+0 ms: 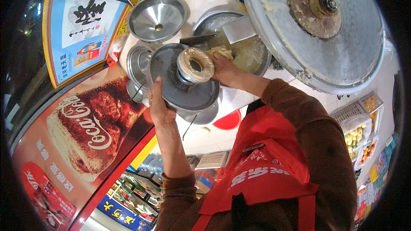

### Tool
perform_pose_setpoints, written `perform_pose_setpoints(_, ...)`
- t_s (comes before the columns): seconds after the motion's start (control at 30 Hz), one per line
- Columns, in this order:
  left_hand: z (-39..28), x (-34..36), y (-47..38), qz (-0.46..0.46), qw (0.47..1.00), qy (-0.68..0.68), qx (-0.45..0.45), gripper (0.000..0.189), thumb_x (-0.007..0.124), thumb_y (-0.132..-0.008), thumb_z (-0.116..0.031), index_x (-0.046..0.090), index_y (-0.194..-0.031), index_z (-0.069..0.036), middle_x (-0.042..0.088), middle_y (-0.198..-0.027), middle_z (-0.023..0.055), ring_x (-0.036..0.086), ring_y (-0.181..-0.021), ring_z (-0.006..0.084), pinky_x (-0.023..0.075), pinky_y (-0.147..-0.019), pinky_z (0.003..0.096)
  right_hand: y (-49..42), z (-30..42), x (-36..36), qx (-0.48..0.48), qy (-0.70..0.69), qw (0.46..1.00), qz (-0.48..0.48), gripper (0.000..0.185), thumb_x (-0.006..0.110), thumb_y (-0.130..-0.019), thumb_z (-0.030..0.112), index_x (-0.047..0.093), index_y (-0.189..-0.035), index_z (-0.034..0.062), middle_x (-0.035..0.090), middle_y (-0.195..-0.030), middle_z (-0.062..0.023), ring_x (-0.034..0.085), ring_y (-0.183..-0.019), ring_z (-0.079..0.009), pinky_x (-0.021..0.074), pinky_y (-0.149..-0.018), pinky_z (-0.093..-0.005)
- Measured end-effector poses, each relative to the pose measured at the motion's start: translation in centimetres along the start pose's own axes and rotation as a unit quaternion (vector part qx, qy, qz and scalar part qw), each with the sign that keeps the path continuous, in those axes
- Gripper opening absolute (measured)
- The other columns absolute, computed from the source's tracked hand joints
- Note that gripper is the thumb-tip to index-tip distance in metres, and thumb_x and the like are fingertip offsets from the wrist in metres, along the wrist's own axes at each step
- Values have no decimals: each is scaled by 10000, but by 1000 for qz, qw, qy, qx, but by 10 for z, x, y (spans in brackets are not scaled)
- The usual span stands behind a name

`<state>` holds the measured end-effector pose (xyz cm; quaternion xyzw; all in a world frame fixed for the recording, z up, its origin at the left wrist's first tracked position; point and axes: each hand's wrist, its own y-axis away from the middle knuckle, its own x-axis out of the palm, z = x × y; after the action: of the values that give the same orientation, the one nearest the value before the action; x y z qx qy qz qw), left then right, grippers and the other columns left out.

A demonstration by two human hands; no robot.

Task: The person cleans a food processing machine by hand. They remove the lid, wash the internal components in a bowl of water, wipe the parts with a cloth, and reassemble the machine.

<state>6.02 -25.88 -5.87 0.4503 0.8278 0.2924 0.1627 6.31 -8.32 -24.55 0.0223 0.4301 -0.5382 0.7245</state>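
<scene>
My left hand (160, 102) grips the rim of a round, dark-faced metal machine part (170, 70), held tilted over the counter. From its middle rises a hollow collar (192, 57) smeared with pale residue. My right hand (226, 70) is beside that collar, its fingers closed on a wet yellowish cloth or sponge (221, 51). Just beyond is a metal basin (267, 59) of cloudy, foamy water (253, 53). A flat metal plate (239, 29) sticks out of the basin, and a dark strip (196, 39) crosses its near left rim.
A steel funnel-shaped bowl (157, 9) stands at the back left, with more steel bowls (136, 62) below it. A large metal disc (350, 38) with a residue-covered hub (322, 6) looms at upper right. A red basin (228, 120) is on the floor; a drinks-advert panel (106, 112) borders the left.
</scene>
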Motion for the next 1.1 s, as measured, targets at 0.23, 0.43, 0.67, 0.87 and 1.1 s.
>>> perform_pose_setpoints(0.23,-2,-1,1,23,1000,0,-6,554,693,-895,-205,468,-1379,-56,586,-1284,115,579,-1149,265,485,-965,407,26,-86,32,283,38,935,209,366,586,-864,121,612,-1229,130,608,-1115,-168,556,-1129,-329,399,-1004,-466)
perform_pose_setpoints(0.43,1,-8,14,52,992,-101,47,586,691,-858,-184,447,-1368,-30,574,-1280,129,582,-1132,281,476,-970,408,71,-108,45,273,-54,960,15,414,602,-872,153,569,-1279,80,585,-1200,-199,545,-1137,-391,388,-1016,-497)
perform_pose_setpoints(0.67,-4,-5,33,37,992,-115,41,571,662,-788,-47,470,-1326,-26,605,-1214,110,603,-1075,269,491,-926,390,57,-142,55,323,-10,940,106,446,651,-799,78,537,-1219,-17,573,-1216,-260,511,-1204,-405,401,-1007,-476)
perform_pose_setpoints(0.87,-11,9,32,36,992,-112,34,586,662,-812,-44,446,-1358,-33,587,-1266,114,578,-1141,278,462,-979,406,61,-92,27,639,-583,499,-45,365,618,-892,86,515,-1232,2,657,-1096,-160,674,-988,-277,582,-809,-415)
perform_pose_setpoints(1.1,-18,33,14,26,998,-53,35,610,638,-823,3,444,-1396,-78,598,-1217,112,589,-1105,264,502,-938,391,51,30,4,456,-688,522,-218,371,582,-936,142,498,-1276,19,661,-1071,-103,669,-908,-207,566,-779,-329)
